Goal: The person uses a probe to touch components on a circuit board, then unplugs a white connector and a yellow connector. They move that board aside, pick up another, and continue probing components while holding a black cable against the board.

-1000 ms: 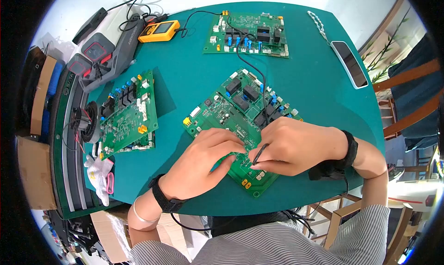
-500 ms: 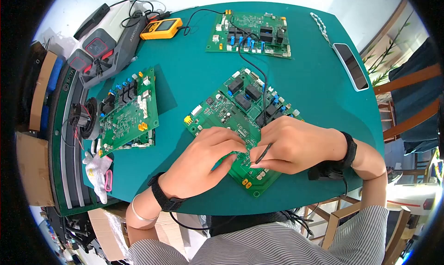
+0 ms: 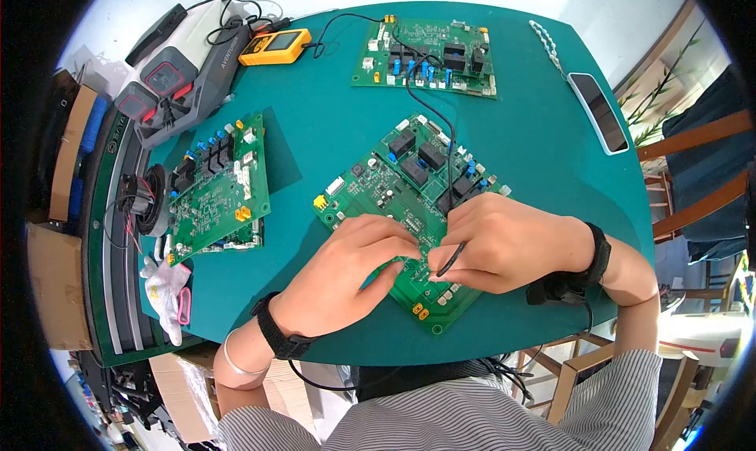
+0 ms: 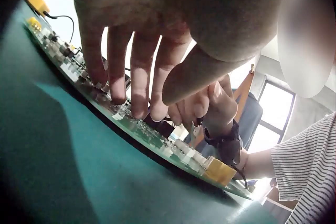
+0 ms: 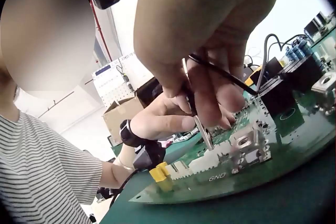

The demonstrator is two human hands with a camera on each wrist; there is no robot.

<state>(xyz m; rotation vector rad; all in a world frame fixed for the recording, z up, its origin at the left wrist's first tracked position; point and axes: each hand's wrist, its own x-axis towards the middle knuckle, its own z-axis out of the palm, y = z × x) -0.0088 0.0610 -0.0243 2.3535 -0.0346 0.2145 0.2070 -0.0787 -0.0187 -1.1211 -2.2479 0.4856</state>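
The green circuit board (image 3: 378, 171) lies at an angle on the table under both hands. My left hand (image 3: 339, 270) rests over its near left part; in the left wrist view its fingers (image 4: 139, 87) reach down side by side to the components. My right hand (image 3: 504, 242) pinches a slim metal-tipped tool (image 5: 203, 132), its point down beside the white connectors along the board edge. A black cord (image 5: 218, 70) passes through the right fingers, and a short curve of it shows above them in the head view. The tool's upper part is mostly hidden.
Another board (image 3: 429, 37) lies at the back, with a yellow handheld meter (image 3: 276, 48) and its cable nearby. Stacked boards (image 3: 216, 191), a grey tool case (image 3: 181, 81) and a white glove (image 3: 165, 293) are on the left. A phone (image 3: 596, 112) lies far right.
My right hand has shifted very slightly, and the cord curve at its fingers has tilted. The left hand stays in place over the board.
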